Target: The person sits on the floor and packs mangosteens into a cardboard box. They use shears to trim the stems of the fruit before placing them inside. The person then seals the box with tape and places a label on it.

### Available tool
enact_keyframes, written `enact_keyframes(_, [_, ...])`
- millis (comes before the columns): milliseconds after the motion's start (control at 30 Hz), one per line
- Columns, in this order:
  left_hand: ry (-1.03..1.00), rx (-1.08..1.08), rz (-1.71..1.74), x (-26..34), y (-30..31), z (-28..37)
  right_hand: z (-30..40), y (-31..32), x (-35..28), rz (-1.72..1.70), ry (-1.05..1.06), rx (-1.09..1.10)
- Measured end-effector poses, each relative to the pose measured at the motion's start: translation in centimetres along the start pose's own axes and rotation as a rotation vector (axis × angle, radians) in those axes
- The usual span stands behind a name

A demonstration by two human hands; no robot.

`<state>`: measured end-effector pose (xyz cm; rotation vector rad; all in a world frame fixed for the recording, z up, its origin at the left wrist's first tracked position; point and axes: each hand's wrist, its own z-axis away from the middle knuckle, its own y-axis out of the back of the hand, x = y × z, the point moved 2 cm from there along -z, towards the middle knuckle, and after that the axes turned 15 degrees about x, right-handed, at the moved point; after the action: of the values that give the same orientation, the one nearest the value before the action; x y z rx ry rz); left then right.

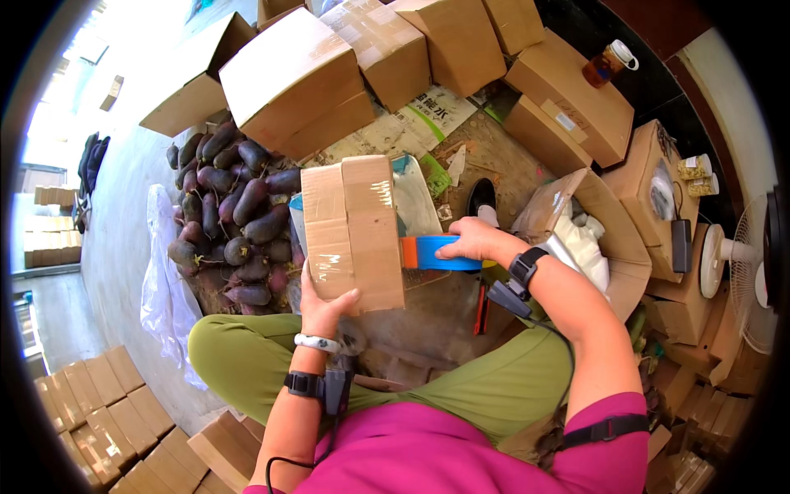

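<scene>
My left hand [325,304] grips the near left edge of a small cardboard box [353,241], thumb on its face. Clear tape on the box shines at its upper right and lower left. A blue and orange packing tape dispenser [445,252] is in my right hand [476,241]. Its orange end meets the box's right side. Partly hidden behind the box is a flat metal-topped platform [416,200], perhaps a scale. A red and black utility knife [481,312] lies on the floor below my right wrist.
Dark purple root vegetables [234,210] are heaped at left, beside a clear plastic bag [163,278]. Large cardboard boxes [302,74] line the far side. An open carton [623,228] with white bags and a fan [753,272] stand right. Small boxes [117,426] fill the lower left.
</scene>
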<state>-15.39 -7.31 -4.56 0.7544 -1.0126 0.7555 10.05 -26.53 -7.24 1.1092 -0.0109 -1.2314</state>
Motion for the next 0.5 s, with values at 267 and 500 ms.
enact_keyframes(267, [-0.065, 0.001, -0.079, -0.4, 0.4, -0.1, -1.0, 2.2, -4.2, 0.109, -0.154, -0.01])
enact_keyframes(500, [-0.08, 0.038, -0.043, -0.7, 0.3, -0.5, -0.9, -3.7, -9.8, 0.455, -0.093, -0.035])
